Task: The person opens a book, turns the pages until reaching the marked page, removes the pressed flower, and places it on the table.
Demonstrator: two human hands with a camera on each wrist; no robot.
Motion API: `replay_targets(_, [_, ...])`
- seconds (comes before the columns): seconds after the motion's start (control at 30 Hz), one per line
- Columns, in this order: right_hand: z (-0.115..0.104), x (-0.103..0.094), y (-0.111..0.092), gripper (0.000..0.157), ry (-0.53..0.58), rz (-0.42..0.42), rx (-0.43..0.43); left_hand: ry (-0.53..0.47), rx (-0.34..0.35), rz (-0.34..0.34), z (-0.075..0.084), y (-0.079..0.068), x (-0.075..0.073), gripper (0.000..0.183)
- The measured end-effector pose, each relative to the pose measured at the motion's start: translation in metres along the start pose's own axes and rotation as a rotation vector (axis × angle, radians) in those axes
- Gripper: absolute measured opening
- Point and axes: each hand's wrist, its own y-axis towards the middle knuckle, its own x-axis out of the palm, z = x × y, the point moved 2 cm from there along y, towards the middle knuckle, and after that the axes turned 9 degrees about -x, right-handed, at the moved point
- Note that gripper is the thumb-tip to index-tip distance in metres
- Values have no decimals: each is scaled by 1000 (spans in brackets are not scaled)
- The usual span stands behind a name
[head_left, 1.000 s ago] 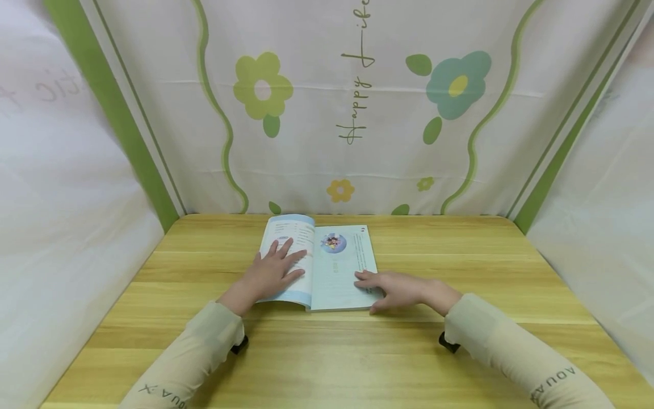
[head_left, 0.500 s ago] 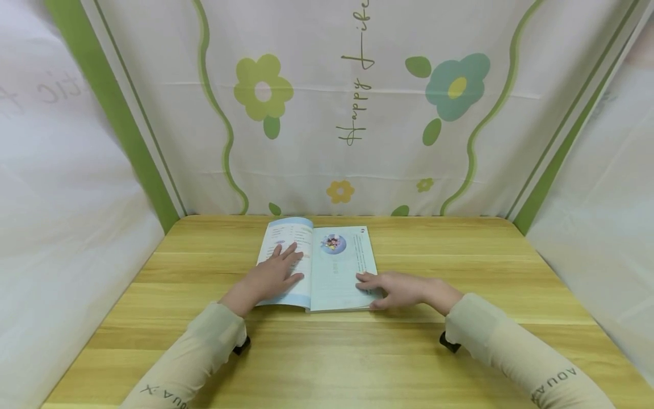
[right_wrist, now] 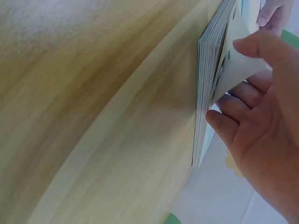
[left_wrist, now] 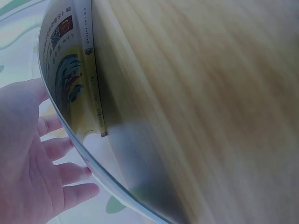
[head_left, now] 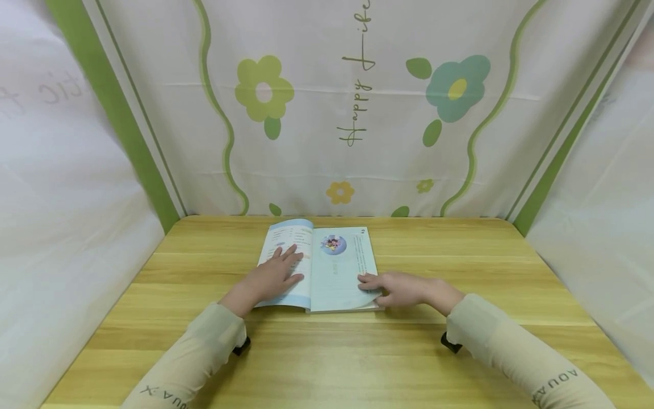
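An open book (head_left: 334, 284) lies on the wooden table, its thick block of pages on the right and a thin left-hand side that bows up from the table. My left hand (head_left: 273, 278) rests on the left page (head_left: 301, 289), fingers spread. From the left wrist view, the left hand (left_wrist: 28, 154) shows behind the bowed cover (left_wrist: 70, 84). My right hand (head_left: 401, 288) is at the near right corner, with a page's lifted corner (head_left: 367, 303) between thumb and fingers. In the right wrist view, the right hand (right_wrist: 266, 107) holds that curled page (right_wrist: 240, 63) above the block.
The wooden table (head_left: 327, 363) stretches around the book. A white cloth backdrop (head_left: 306, 153) with printed flowers stands along its far edge. Cloth side walls (head_left: 71, 227) flank the table on the left and right.
The right thumb has slid up from the book's corner and lifted a page corner, which now curls. The left hand shifted slightly toward the near side, still resting on the left page.
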Motion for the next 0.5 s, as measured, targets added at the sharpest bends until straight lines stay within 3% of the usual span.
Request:
replay_targets(0.17, [2,-6,-1,43,-47,53,-20,0,-2,2,0,1,1,63])
replay_targets(0.33, [6,-14,-4,38,-112,135,24,-4,-8,-6,0,1,1,64])
replay_targets(0.5, [10,-14,1,49,-134,233,122,-10,-5,-6,0,1,1,64])
